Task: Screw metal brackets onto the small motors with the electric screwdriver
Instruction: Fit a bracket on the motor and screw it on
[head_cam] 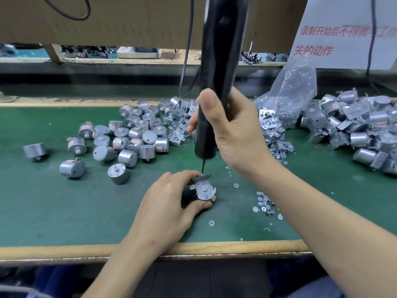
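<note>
left hand (pixel 165 203) pinching bracketed motor (pixel 203 189), right hand (pixel 232 130) wrapped around upright screwdriver (pixel 214 87)

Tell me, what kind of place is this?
Probably a factory assembly bench. A heap of small motors lies on the green work mat, a second heap of bracketed motors sits to the right, and the right hand grips an electric screwdriver over the motor and bracket that the left hand holds.

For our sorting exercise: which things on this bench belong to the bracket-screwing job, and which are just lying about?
In the job: electric screwdriver in right hand, bracketed motor in left hand, loose motors, spare brackets, bag of small metal parts.
Lying about: printed notice, cardboard sheet, white tray.
</note>
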A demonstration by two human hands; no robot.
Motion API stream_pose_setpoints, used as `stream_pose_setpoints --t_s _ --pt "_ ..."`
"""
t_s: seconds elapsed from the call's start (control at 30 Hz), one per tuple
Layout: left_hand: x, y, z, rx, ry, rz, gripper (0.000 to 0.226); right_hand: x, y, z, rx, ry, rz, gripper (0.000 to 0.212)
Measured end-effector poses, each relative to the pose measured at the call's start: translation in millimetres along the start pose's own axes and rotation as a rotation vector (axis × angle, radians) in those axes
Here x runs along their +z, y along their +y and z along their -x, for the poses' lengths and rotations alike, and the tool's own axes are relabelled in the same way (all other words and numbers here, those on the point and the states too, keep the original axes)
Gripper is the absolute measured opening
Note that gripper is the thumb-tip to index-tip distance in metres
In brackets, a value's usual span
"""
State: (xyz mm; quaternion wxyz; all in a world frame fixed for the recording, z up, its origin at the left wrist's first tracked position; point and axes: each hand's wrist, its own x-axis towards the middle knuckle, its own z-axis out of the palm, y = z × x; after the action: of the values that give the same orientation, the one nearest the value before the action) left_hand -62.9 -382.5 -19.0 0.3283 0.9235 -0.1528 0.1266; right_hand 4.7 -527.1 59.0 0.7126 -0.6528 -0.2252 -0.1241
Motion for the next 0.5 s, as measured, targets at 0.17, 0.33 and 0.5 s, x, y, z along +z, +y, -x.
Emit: stream_pose_setpoints --t_s 0.17,0.33,0.5 --pt "-2.9 -1.6 -0.6 -0.003 0.005 0.047 0.046 -16.4 3.6 0.5 0.168 -0.112 0.628 0.053" --pt "-7.3 1.0 0.8 0.054 0.126 0.076 0.041 -23.1 -4.9 14.8 0.496 -0.450 1.041 0.072" --pt "-9.1 2.9 3.3 0.100 0.255 0.148 0.045 -28.9 -8.2 39.7 0.535 -0.628 0.556 0.030"
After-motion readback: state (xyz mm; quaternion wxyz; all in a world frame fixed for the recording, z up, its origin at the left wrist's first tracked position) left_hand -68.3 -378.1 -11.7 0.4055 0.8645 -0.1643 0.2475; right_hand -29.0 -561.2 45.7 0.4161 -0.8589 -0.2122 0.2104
